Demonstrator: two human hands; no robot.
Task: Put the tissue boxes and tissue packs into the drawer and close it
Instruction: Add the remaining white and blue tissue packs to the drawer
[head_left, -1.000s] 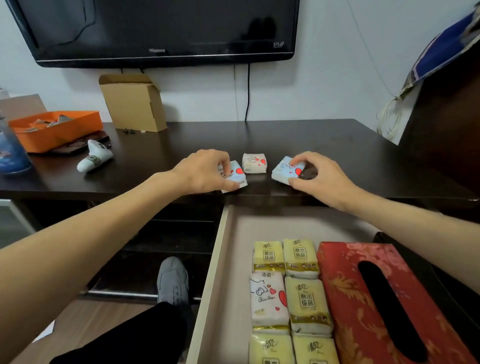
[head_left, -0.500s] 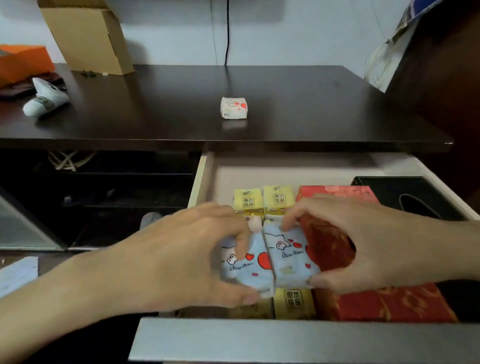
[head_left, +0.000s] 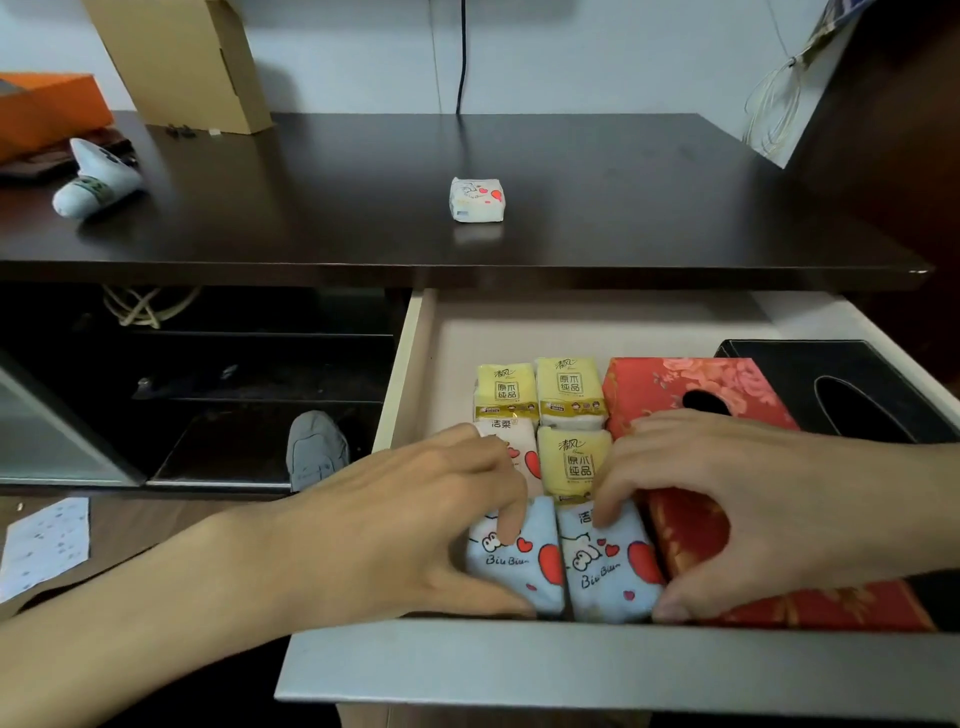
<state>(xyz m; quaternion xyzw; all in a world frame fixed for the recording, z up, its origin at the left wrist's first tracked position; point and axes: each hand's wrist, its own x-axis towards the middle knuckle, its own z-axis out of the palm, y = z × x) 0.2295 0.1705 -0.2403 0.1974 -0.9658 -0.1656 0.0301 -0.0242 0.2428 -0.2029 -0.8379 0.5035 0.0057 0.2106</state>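
Showing two bare forearms, the left hand (head_left: 415, 525) and right hand (head_left: 737, 499) wearing no rings or watch; wearing a grey lace-up fabric shoe (head_left: 316, 449) (only one foot showing) below dark trousers.

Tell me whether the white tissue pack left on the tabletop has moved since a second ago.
No. The white tissue pack lies at the same spot on the tabletop, just below the wall cable.

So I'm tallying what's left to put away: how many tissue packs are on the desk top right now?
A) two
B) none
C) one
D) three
C: a single white tissue pack sits alone on the dark desk top, while the left hand and right hand press two blue packs into the open drawer.
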